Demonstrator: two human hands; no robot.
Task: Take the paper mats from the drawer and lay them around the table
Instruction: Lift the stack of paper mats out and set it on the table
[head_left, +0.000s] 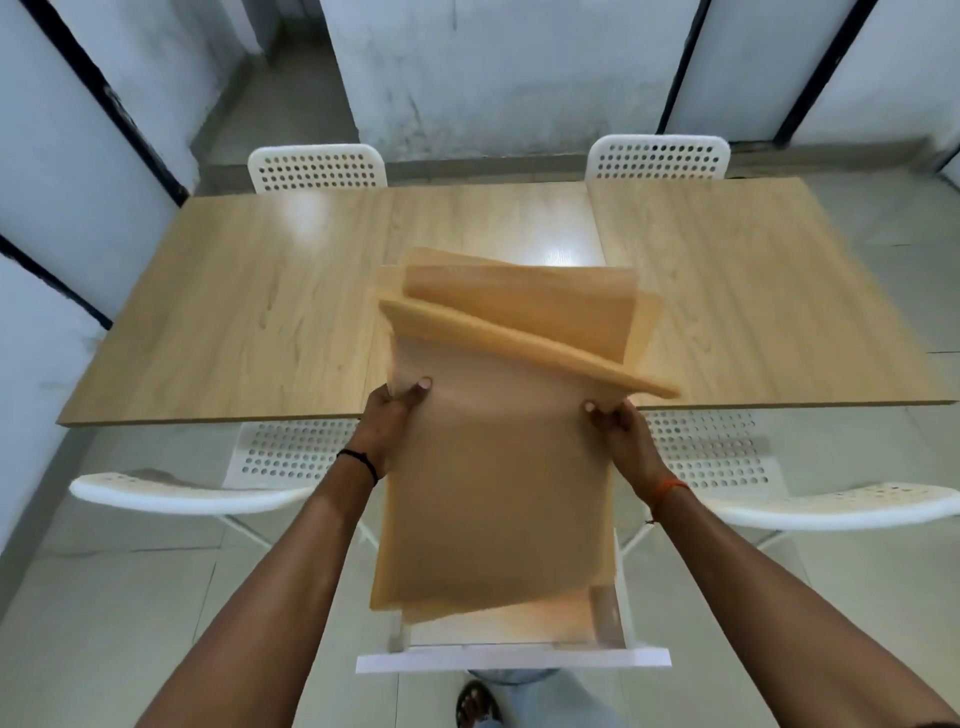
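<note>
A stack of tan paper mats (493, 467) hangs in the air between the open white drawer (511, 659) and the wooden table (234, 322). My left hand (392, 410) grips the stack's left edge and my right hand (621, 426) grips its right edge. The top ends of several sheets curl and fan out over the table's near edge, slightly blurred. The bottom of the stack still overlaps the drawer's inside, which shows a pale wooden floor.
Two white perforated chairs (317, 166) (658, 156) stand at the table's far side. Two more (187, 493) (831, 506) sit at the near side, flanking the drawer. Grey walls with black strips surround the room; the floor is tiled. A sandalled foot (475, 704) shows below the drawer.
</note>
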